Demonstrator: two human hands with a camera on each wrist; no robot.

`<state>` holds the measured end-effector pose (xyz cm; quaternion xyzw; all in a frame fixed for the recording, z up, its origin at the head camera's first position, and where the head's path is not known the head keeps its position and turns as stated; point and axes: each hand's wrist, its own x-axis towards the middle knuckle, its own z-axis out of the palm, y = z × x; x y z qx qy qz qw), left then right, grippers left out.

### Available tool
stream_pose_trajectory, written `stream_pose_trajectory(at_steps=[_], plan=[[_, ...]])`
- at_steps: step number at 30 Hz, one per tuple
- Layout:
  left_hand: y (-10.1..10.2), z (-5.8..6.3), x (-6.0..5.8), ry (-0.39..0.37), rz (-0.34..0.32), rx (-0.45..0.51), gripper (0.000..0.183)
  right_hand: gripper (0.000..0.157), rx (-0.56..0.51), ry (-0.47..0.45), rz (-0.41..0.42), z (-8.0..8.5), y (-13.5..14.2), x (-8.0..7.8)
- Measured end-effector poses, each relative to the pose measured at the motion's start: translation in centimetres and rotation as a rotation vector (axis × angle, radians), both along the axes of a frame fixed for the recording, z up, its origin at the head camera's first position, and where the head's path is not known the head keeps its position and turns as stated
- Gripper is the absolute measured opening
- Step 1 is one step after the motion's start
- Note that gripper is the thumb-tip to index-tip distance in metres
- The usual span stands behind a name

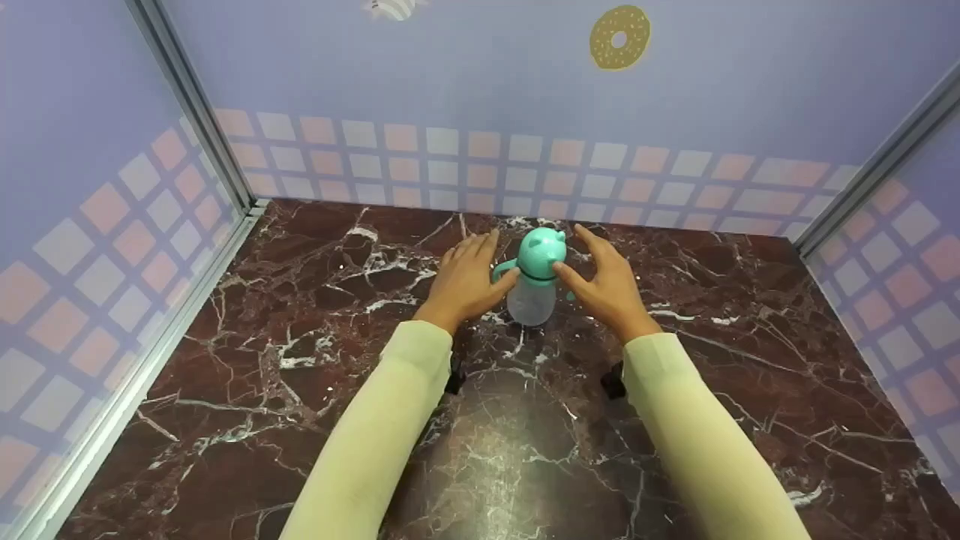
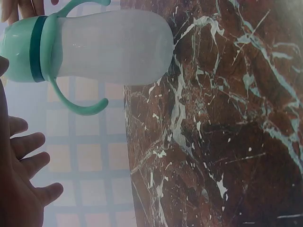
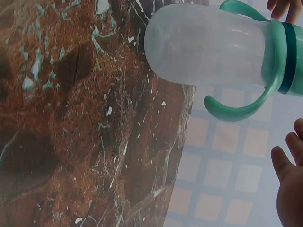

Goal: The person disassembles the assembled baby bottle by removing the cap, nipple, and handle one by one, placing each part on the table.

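A baby bottle (image 1: 531, 301) with a frosted clear body stands upright on the dark red marbled table. It has a mint-green domed cap (image 1: 541, 253) with small ear-like bumps, and two curved handles, one (image 3: 236, 111) plain in the right wrist view. To its left is my left hand (image 1: 469, 277), fingers extended and spread, thumb close to the handle. My right hand (image 1: 606, 283) is at the other side, its fingers spread too and its thumb tip overlapping the cap in the head view. The bottle sits between both palms, and neither hand grips it.
Behind the bottle rises a lilac wall (image 1: 480, 82) with pink and white squares and a doughnut picture (image 1: 619, 37). Side panels with metal frame strips bound the table (image 1: 315, 420) left and right. Dark wrist devices (image 1: 613, 381) sit under the sleeves.
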<state>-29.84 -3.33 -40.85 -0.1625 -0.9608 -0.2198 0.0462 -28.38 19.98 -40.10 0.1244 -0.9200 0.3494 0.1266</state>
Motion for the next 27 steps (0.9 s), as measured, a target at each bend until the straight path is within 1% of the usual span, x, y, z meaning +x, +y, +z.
stream_pose_trajectory(at_steps=[4,12,21,27], plan=[[0.2,-0.2,0.0,-0.021,0.003,0.024,0.082,0.076,-0.007,0.011,-0.003,-0.1,-0.2,-0.1],[0.3,-0.4,0.1,-0.039,-0.024,0.078,0.084,0.077,-0.009,0.022,0.002,-0.4,-0.7,-0.4],[0.8,-0.7,0.1,-0.061,-0.043,0.076,0.085,0.079,-0.01,0.009,-0.001,-0.5,-1.3,-0.5],[1.2,-1.0,0.0,-0.068,-0.034,0.07,0.085,0.082,-0.027,0.001,-0.001,-0.5,-1.5,-0.6]])
